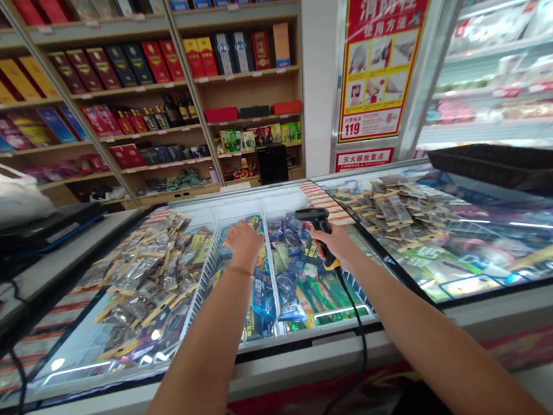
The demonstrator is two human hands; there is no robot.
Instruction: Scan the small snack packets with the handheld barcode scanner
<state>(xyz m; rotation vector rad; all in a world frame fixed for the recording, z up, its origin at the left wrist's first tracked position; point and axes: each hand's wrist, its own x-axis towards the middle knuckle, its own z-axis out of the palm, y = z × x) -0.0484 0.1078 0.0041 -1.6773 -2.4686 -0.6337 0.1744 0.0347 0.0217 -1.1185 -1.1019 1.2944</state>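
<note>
My right hand point(340, 244) is wrapped round the grip of a black barcode scanner point(317, 220) with a yellow tip at its base. A black cable point(356, 310) hangs from the scanner down over the freezer's front edge. My left hand point(244, 241) reaches over a blue packet point(257, 225) in the middle section of the chest freezer point(313, 348). Its fingers are partly stretched and seem apart, with nothing visible in them. Below and between the hands lie colourful ice-cream packets point(290, 284) in white wire dividers point(271, 266).
Brown-looking packets point(144, 271) lie heaped on the left glass, and more packets point(397, 210) on the right. A black tray point(509, 164) rests at the far right. A white plastic bag point(2, 196) sits at the left. Stocked shelves point(125, 88) and a red poster point(382, 62) stand behind.
</note>
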